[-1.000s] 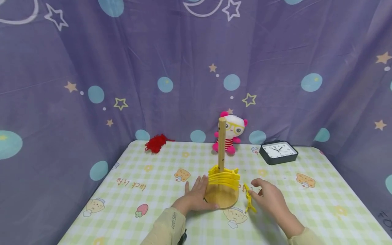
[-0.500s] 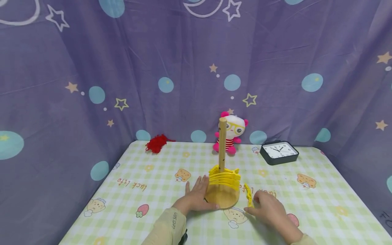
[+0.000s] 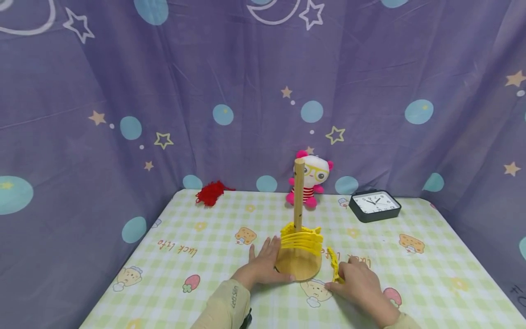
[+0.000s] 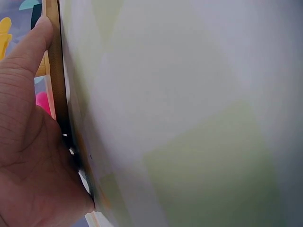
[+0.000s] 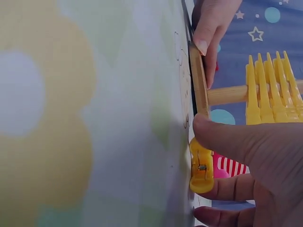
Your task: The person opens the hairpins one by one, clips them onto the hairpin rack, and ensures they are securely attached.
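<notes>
A wooden stand (image 3: 298, 196) with a round base and an upright post is in the middle of the head view. Several yellow hair clips (image 3: 302, 240) are stacked around its post, above the base. My left hand (image 3: 263, 265) rests against the base's left and front edge, fingers straight and thumb along the rim. Right of the base, another yellow hair clip (image 3: 334, 264) lies on the cloth. My right hand (image 3: 359, 281) pinches that clip's near end between thumb and fingers. In the right wrist view, a small metal spring shows on this clip (image 5: 201, 177).
Behind the stand sits a pink and white plush toy (image 3: 312, 180). A black-framed clock (image 3: 375, 205) stands at the back right, and a red bundle of threads (image 3: 211, 193) lies at the back left. A checked cloth (image 3: 222, 297) covers the table; a purple curtain (image 3: 246, 68) hangs behind.
My right hand has moved slightly nearer to me and its fingers have closed on the near end of the loose hair clip. The left hand and stand have stayed put.
</notes>
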Motion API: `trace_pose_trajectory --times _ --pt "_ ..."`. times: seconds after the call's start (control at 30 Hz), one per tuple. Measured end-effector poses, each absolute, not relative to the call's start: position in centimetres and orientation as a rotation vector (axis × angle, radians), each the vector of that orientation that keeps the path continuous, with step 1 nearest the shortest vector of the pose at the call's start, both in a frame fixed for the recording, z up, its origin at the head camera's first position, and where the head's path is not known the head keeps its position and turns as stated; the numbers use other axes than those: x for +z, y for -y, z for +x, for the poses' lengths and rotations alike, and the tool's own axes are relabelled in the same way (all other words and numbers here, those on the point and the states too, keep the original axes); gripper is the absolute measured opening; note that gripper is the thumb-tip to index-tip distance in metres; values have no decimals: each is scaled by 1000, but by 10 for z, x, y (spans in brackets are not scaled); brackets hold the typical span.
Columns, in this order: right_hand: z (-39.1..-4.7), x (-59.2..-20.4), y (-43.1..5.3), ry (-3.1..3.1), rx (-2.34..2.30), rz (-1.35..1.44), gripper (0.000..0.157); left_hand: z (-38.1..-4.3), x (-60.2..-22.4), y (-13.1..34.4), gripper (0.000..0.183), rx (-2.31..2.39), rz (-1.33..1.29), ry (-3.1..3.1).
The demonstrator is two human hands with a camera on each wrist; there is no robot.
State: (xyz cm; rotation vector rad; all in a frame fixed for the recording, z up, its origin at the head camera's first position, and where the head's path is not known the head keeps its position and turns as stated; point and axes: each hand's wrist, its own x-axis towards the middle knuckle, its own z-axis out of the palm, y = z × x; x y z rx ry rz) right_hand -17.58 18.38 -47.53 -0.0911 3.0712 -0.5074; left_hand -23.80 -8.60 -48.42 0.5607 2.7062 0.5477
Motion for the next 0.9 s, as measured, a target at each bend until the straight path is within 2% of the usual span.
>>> trace_pose_trajectory --times 0.37,0.7,0.9 --pt "-180 -463 -202 -3121 -680 22 36 -240 -489 87 120 553 567 -2693" --pt "-180 -435 -225 -3254 -773 28 39 -245 -498 88 121 579 561 -2713" --pt "-182 -423 -225 -3394 -884 42 33 -242 -491 87 119 558 557 -2705"
